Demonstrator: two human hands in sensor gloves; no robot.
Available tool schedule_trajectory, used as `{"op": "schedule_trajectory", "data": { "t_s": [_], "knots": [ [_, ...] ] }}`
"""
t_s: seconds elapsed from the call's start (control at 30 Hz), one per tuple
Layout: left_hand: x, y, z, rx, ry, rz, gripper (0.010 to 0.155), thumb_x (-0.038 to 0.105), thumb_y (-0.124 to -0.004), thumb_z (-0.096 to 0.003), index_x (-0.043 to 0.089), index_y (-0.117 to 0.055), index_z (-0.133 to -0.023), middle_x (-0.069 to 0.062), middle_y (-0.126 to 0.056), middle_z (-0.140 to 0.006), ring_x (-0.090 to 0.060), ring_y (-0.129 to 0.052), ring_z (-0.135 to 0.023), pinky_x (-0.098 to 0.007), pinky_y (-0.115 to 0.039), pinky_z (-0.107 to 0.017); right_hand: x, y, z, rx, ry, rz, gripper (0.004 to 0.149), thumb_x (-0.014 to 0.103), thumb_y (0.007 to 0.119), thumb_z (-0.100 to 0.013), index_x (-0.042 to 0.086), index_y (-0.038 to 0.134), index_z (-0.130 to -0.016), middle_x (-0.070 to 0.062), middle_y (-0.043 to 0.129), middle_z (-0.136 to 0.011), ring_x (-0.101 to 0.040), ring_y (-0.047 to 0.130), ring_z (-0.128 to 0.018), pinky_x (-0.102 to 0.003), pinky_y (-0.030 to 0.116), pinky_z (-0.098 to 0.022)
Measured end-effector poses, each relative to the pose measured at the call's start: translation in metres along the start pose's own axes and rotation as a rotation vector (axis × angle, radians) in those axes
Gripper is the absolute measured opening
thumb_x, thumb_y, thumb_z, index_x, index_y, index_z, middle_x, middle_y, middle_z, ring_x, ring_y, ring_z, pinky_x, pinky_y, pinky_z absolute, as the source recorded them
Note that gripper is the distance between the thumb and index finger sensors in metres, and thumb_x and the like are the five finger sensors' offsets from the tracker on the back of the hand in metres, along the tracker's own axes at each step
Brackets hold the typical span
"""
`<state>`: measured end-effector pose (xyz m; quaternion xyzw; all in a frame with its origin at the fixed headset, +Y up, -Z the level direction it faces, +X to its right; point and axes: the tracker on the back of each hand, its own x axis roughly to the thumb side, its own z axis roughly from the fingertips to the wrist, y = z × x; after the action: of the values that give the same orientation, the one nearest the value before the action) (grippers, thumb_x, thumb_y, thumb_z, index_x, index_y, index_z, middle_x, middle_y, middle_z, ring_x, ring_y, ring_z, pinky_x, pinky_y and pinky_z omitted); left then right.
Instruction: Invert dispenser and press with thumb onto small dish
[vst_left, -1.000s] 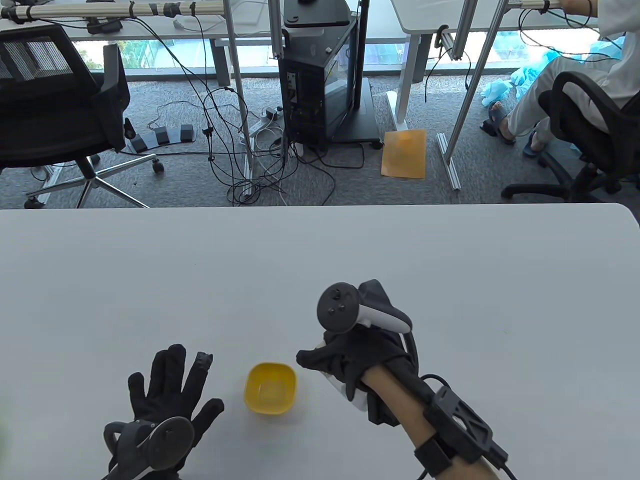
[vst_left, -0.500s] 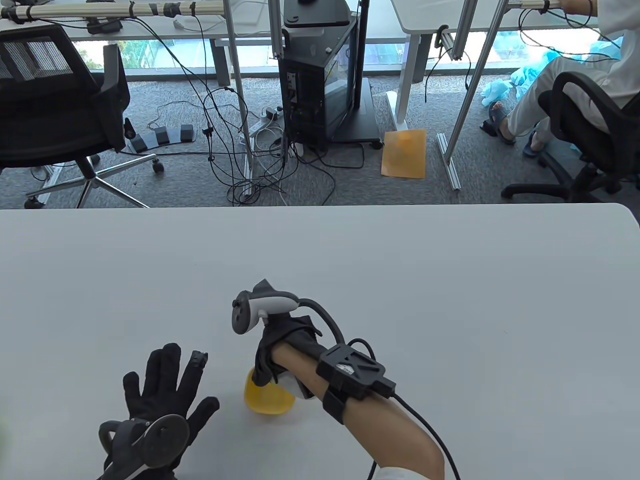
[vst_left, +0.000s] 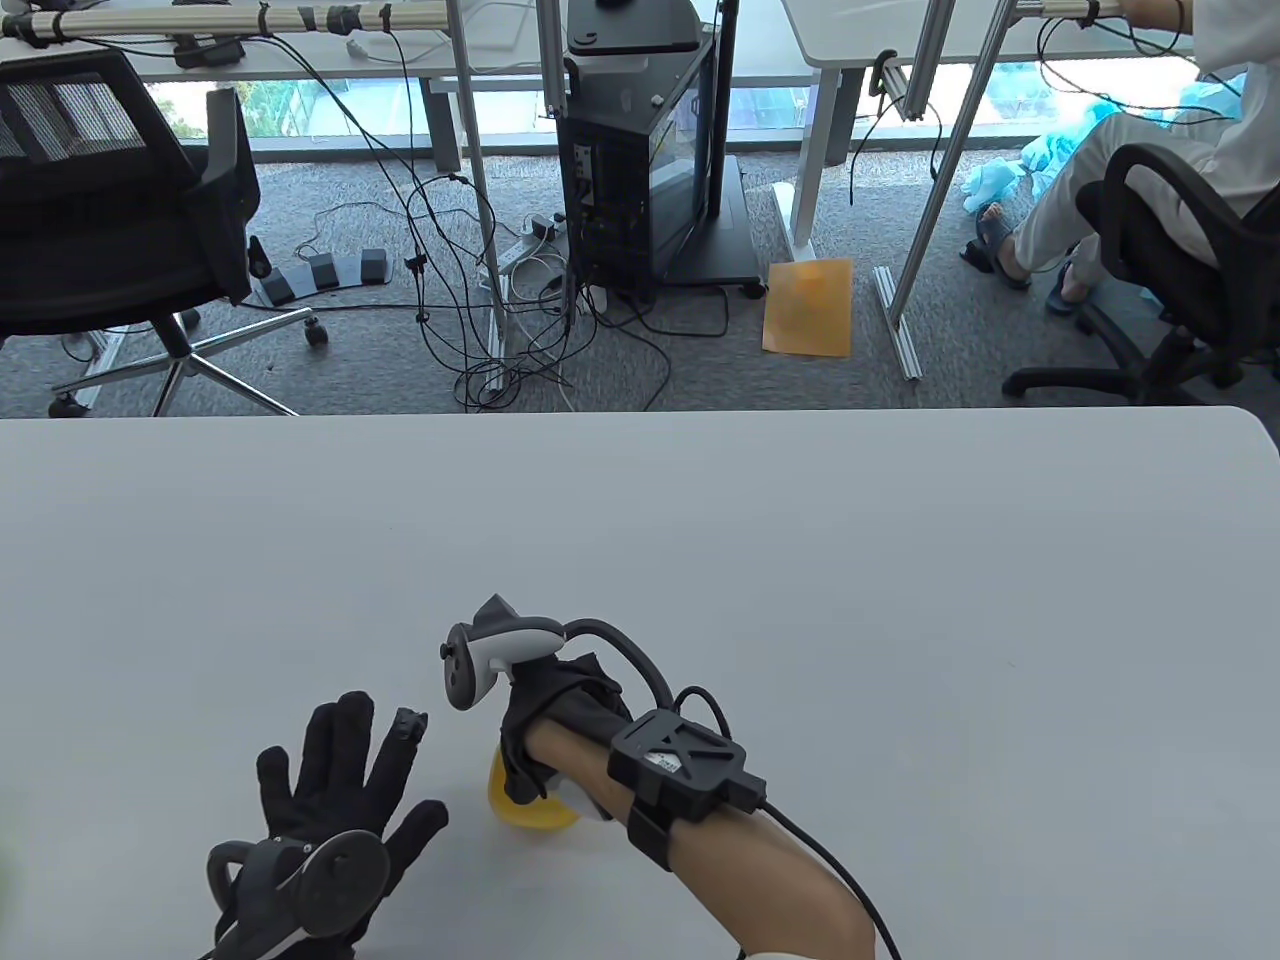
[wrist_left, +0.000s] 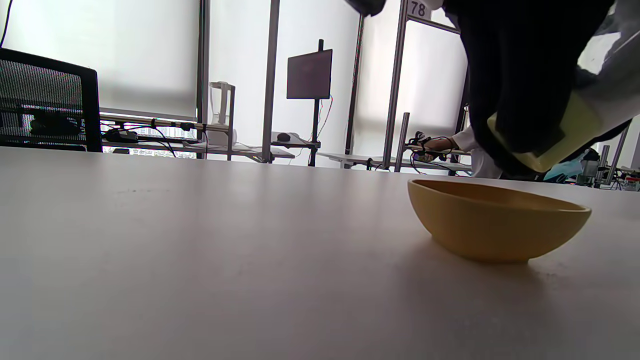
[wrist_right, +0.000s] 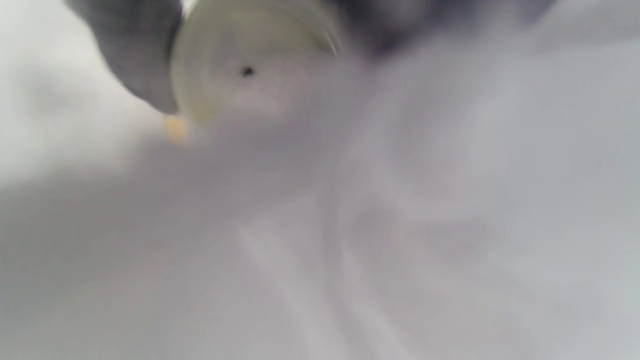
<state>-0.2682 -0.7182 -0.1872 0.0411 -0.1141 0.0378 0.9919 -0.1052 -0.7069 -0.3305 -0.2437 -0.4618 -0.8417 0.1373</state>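
A small yellow dish (vst_left: 520, 805) sits on the table near its front edge; in the left wrist view it (wrist_left: 495, 225) stands at the right. My right hand (vst_left: 545, 725) grips a pale dispenser (wrist_left: 560, 135), tilted nozzle-down just above the dish. The right wrist view is blurred and shows the dispenser's round end (wrist_right: 255, 65) with a small dark hole, a gloved finger beside it. My left hand (vst_left: 345, 775) rests flat on the table left of the dish, fingers spread, holding nothing.
The grey table (vst_left: 800, 600) stretches far and to the right of the hands. Beyond its far edge are an office chair (vst_left: 110, 230), cables and a seated person (vst_left: 1150, 180).
My right hand swung left from beside the dish to over it and turned the dispenser downward, then sank slightly lower. My left hand stayed flat on the table.
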Motion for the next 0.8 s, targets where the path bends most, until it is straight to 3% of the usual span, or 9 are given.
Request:
{"op": "schedule_trajectory", "data": {
  "t_s": [0.5,0.8],
  "knots": [
    [0.004,-0.001,0.000,-0.004,-0.015,-0.007,0.078,0.071,-0.037,-0.0561,0.031,-0.036,-0.124,-0.023,-0.032,-0.128,-0.051,-0.039,-0.117,-0.079,-0.035,-0.071,0.006,-0.001,0.012,-0.133,-0.014,0.122,0.071,0.053,0.069,-0.063,-0.010,0.079,-0.094,-0.031,0.092,-0.075,-0.037,0.105,-0.051,-0.051,0.090,-0.032],
    [0.006,0.000,-0.001,-0.002,-0.023,-0.003,0.078,0.071,-0.037,-0.0561,0.031,-0.036,-0.124,-0.023,-0.032,-0.129,-0.051,-0.039,-0.117,-0.079,-0.034,-0.071,-0.005,0.010,0.018,-0.200,-0.088,-0.014,0.077,0.057,0.072,-0.061,-0.012,0.076,-0.094,-0.032,0.090,-0.075,-0.038,0.103,-0.051,-0.051,0.090,-0.032]
  ]
}}
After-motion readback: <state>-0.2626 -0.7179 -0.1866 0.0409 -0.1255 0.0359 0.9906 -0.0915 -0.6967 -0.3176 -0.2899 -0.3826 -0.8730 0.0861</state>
